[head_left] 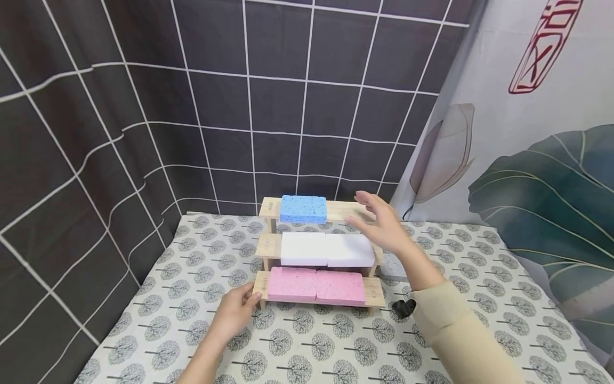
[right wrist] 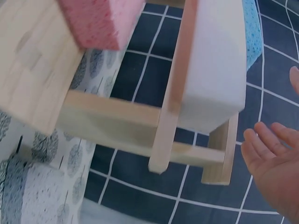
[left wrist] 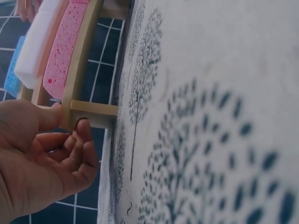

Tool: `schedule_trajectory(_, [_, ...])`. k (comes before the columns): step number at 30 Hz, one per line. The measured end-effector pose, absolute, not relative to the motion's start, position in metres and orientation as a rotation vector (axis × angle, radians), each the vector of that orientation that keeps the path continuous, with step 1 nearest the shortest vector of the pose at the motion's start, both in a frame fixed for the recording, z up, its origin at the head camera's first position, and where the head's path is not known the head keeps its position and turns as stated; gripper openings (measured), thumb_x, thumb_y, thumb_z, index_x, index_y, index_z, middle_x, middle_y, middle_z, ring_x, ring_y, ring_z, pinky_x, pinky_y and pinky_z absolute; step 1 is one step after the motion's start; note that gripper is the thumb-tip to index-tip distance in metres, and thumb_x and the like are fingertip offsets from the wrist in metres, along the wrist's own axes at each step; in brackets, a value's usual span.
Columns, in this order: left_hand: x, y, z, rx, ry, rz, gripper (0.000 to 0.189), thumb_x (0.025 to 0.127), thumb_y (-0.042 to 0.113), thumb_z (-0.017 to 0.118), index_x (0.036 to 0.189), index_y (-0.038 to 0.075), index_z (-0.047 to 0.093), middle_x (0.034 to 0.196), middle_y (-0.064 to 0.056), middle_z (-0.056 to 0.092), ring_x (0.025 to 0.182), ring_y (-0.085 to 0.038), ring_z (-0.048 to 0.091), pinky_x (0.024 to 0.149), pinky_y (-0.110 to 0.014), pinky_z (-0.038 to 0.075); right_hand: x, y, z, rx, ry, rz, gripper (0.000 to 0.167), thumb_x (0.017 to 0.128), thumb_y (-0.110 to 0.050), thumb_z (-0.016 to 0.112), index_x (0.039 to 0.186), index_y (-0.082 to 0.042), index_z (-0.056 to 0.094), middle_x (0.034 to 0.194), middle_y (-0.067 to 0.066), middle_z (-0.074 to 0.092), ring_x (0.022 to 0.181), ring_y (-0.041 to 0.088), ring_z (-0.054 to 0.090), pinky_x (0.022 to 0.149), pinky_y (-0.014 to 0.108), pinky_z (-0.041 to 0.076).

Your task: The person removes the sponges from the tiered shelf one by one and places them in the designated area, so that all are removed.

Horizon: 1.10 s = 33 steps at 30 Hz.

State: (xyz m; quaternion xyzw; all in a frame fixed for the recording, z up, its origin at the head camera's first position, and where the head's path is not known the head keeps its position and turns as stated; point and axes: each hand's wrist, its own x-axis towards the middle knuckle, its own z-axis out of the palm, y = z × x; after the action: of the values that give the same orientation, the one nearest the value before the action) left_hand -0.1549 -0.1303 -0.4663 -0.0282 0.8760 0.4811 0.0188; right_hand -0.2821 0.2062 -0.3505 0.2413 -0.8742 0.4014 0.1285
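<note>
A three-tier wooden stand point(head_left: 376, 290) rises in steps on the table. My left hand point(head_left: 236, 312) pinches the left end of its lowest shelf, and in the left wrist view the thumb is on top with fingertips below, near the leg. My right hand point(head_left: 384, 223), fingers extended and holding nothing, hovers by the right end of the top shelf. One blue sponge point(head_left: 303, 209) sits on that shelf, left of its middle. Two white sponges point(head_left: 303, 248) lie side by side on the middle shelf. On the lowest shelf are two pink sponges point(head_left: 340, 288), also side by side.
A small black object point(head_left: 404, 308) lies on the tree-patterned tablecloth point(head_left: 307, 346), right of the stand. Behind the right forearm is a pale grey speckled block point(head_left: 393, 265). A dark gridded curtain point(head_left: 278, 106) hangs behind, with a printed fabric point(head_left: 527, 160) at right.
</note>
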Motion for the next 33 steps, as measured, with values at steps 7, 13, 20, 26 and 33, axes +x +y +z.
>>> schedule_trajectory(7, [-0.154, -0.13, -0.466, -0.097, 2.719, 1.495, 0.045, 0.101, 0.011, 0.057, 0.138, -0.014, 0.05, 0.085, -0.004, 0.066, 0.067, -0.017, 0.058, 0.053, -0.024, 0.05, -0.289, 0.192, -0.35, 0.742, -2.578, 1.109, 0.07, 0.092, -0.028, 0.077, 0.148, 0.0, 0.046, 0.142, 0.021, 0.055, 0.132, 0.035, 0.051, 0.112, 0.05, 0.041])
schedule_trajectory(13, [-0.155, -0.131, -0.468, -0.118, 2.665, 1.572, 0.046, 0.101, 0.011, 0.058, 0.137, -0.015, 0.05, 0.086, -0.005, 0.065, 0.071, -0.018, 0.06, 0.055, -0.024, 0.051, -0.292, 0.183, -0.352, 0.755, -2.611, 1.141, 0.075, 0.091, -0.03, 0.078, 0.149, 0.002, 0.043, 0.145, 0.024, 0.051, 0.135, 0.04, 0.048, 0.114, 0.052, 0.038])
schedule_trajectory(20, [-0.156, -0.133, -0.47, -0.18, 2.545, 1.718, 0.044, 0.102, 0.01, 0.056, 0.137, -0.015, 0.05, 0.094, -0.009, 0.067, 0.08, -0.019, 0.064, 0.068, -0.027, 0.057, -0.298, 0.172, -0.349, 0.804, -2.613, 1.089, 0.074, 0.09, -0.028, 0.079, 0.147, 0.006, 0.044, 0.144, 0.024, 0.052, 0.134, 0.037, 0.049, 0.114, 0.049, 0.039])
schedule_trajectory(26, [-0.154, -0.13, -0.472, -0.23, 2.43, 1.866, 0.042, 0.103, 0.01, 0.055, 0.136, -0.016, 0.05, 0.095, -0.011, 0.066, 0.083, -0.021, 0.063, 0.074, -0.028, 0.058, -0.301, 0.163, -0.344, 0.838, -2.642, 1.052, 0.074, 0.092, -0.027, 0.077, 0.148, 0.005, 0.042, 0.145, 0.023, 0.051, 0.134, 0.038, 0.048, 0.113, 0.05, 0.04])
schedule_trajectory(33, [-0.154, -0.128, -0.475, -0.262, 2.369, 1.946, 0.044, 0.103, 0.01, 0.055, 0.137, -0.016, 0.049, 0.099, -0.012, 0.066, 0.086, -0.02, 0.062, 0.073, -0.026, 0.058, -0.303, 0.152, -0.341, 0.861, -2.662, 1.034, 0.077, 0.091, -0.03, 0.078, 0.149, 0.005, 0.041, 0.145, 0.022, 0.051, 0.136, 0.037, 0.047, 0.114, 0.05, 0.039])
